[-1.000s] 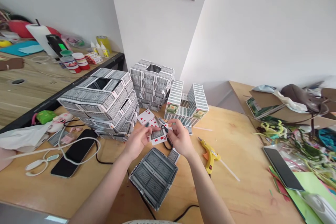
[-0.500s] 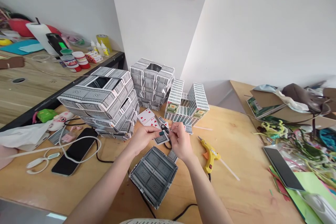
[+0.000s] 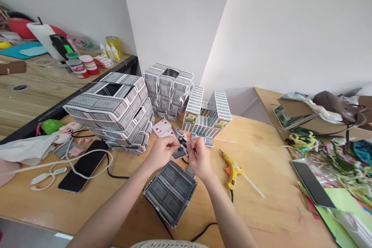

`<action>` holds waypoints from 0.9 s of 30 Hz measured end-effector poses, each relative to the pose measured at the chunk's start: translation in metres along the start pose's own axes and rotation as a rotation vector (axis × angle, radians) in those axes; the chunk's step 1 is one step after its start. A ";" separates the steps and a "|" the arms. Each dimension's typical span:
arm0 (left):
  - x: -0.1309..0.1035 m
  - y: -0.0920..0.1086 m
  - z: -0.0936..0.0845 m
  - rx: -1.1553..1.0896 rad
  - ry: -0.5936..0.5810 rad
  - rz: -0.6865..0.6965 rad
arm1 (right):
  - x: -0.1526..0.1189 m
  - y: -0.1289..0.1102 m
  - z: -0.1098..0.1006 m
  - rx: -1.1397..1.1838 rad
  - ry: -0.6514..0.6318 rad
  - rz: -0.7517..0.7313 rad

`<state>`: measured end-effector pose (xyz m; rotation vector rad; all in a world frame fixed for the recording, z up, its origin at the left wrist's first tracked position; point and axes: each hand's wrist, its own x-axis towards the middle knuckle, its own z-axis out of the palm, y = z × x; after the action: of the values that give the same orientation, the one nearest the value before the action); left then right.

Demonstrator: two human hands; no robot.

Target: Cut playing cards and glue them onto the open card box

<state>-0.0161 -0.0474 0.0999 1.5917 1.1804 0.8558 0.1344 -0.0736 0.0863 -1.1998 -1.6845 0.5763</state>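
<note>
Both hands meet above the wooden surface [image 3: 261,159], inward from its near edge. The left hand [image 3: 162,154] has thumb and forefinger drawn close together; the right hand [image 3: 201,157] faces it in a similar pinch, fingertips nearly meeting. What either set of fingers grips (if anything) is too small to tell. Just beyond the fingertips lie scissors [image 3: 177,135] with black handles, beside face-up playing cards [image 3: 162,127] showing hearts. Those cards lie toward the surface's back edge, in front of a rear card-covered box [image 3: 167,91]. Nearer the front edge, between the forearms, sits a square tray [image 3: 171,193] lined with grey card backs. Right of it, a yellow hot-glue gun [image 3: 235,168] rests on the surface, its nozzle toward the back edge, near a slim translucent stick [image 3: 254,186]. Toward the left edge, a white cable [image 3: 93,151] loops across a dark smartphone [image 3: 72,180].
</note>
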 end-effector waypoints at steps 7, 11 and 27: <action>-0.001 0.013 -0.002 0.108 -0.058 0.041 | -0.002 -0.001 -0.009 -0.105 -0.045 -0.052; -0.005 0.016 -0.004 0.156 -0.079 0.019 | -0.008 -0.004 -0.011 -0.178 -0.074 -0.125; -0.006 -0.033 -0.020 0.078 0.039 -0.095 | -0.013 0.032 -0.024 0.112 0.007 0.458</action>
<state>-0.0460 -0.0448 0.0750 1.5742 1.3210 0.7902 0.1708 -0.0761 0.0655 -1.5109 -1.3518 0.9299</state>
